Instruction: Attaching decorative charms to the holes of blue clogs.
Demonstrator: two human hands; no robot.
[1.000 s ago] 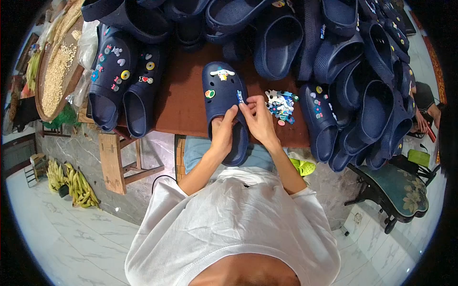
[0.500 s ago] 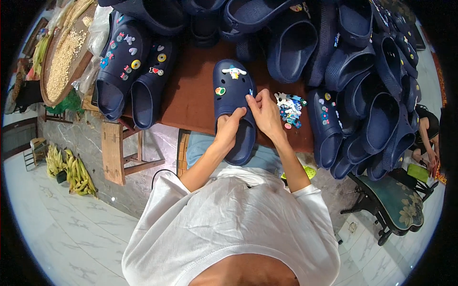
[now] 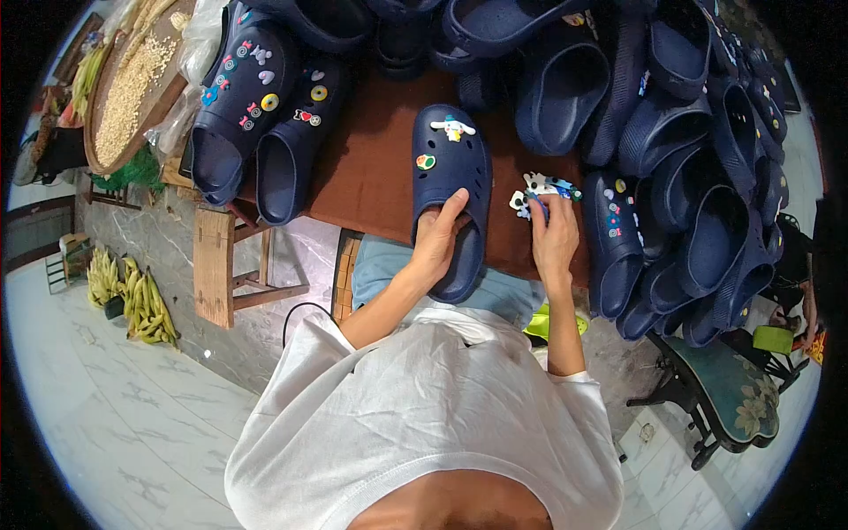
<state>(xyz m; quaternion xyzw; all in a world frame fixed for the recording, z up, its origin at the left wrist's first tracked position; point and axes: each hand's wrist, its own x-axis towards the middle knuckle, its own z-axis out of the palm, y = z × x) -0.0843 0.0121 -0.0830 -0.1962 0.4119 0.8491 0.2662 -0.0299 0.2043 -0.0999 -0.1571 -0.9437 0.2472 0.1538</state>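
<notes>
My left hand point(image 3: 440, 237) is closed on a navy clog point(image 3: 449, 181), thumb on top near the opening and fingers inside. The clog points away from me on the brown table. Its toe carries a white, long-eared character charm point(image 3: 453, 129) and a small round green-and-white charm point(image 3: 426, 162). To the clog's right, my right hand point(image 3: 556, 240) reaches to a small pile of colourful shoe charms point(image 3: 549, 185). Its thumb and fingers pinch a bit of blue, seemingly a charm; most of it is hidden. The hand covers the pile's near part.
Navy clogs with charms point(image 3: 238, 106) stand at the left. Many more navy clogs point(image 3: 707, 221) are heaped along the right and far side. A wooden stool point(image 3: 215, 265), a tray of pale kernels point(image 3: 132, 106) and a dark chair point(image 3: 729, 389) surround the brown table point(image 3: 362, 168).
My right hand has left the clog's right side and moved right to the charm pile. My left hand still holds the clog. The view has shifted slightly.
</notes>
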